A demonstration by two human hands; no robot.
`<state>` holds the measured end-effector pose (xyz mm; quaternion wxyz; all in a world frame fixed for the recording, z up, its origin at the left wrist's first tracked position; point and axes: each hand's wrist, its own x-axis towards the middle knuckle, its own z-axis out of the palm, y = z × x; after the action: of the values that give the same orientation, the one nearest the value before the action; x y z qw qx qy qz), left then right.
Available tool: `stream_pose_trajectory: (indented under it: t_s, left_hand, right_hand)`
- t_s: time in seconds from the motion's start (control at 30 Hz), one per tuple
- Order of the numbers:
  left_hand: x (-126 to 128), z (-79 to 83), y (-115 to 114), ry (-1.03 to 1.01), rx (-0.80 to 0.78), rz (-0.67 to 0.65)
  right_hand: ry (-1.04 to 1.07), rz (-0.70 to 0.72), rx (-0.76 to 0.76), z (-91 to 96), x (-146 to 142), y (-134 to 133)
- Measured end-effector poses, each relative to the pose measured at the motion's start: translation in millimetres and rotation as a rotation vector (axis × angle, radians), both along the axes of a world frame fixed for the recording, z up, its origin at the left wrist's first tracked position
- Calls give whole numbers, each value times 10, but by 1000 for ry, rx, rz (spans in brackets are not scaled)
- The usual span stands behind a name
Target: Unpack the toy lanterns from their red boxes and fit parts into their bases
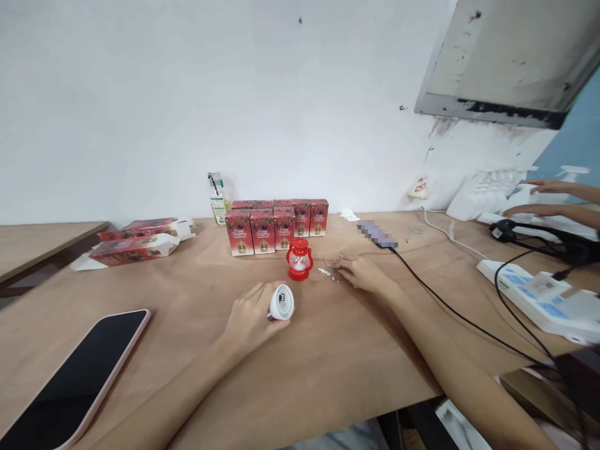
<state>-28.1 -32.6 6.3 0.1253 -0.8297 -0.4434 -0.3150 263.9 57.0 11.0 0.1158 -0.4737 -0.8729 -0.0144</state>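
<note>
My left hand point(253, 315) rests on the wooden table point(328, 369) with its fingers wrapped round a small white round part point(282, 302), whose open end faces me. My right hand point(359, 272) lies farther back, fingers reaching into a scatter of tiny white pieces point(324, 271) on the table; whether it pinches one is unclear. A small red toy lantern point(299, 259) stands upright between the hands, just behind the white part.
Several red boxes point(276, 226) stand in rows behind the lantern, with a bottle point(218, 203) behind them. Flattened red cartons point(135, 245) lie at the left. A phone point(75, 375) lies near left. Black cables point(450, 309) and a white power strip point(539, 300) lie right, near another person's hands point(553, 197).
</note>
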Motion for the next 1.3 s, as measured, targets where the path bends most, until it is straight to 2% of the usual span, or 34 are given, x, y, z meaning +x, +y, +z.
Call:
stream_pose_trajectory:
  t_s: [0.17, 0.4, 0.53, 0.63, 0.93, 1.13, 1.3]
  left_hand:
    - [-1, 16, -2, 0, -51, -7]
    - [-3, 20, -4, -15, -46, -18]
    - [-1, 24, -13, -5, -46, -7]
    - [0, 27, -13, -1, -49, 1]
    - [-12, 17, 0, 16, -54, -11]
    - [-14, 4, 8, 12, -82, 4]
    - [-21, -4, 10, 14, -76, -13]
  right_hand:
    - [-7, -27, -8, -24, 11, 71]
    - [3, -30, 42, -30, 27, 104]
    - [68, 77, 162, -17, -46, 62]
    - [45, 136, 167, -6, -130, 16]
    - [-130, 14, 84, -24, -292, -18]
    - [-59, 20, 141, 32, -289, -27]
    - [-50, 9, 126, -9, -285, -15]
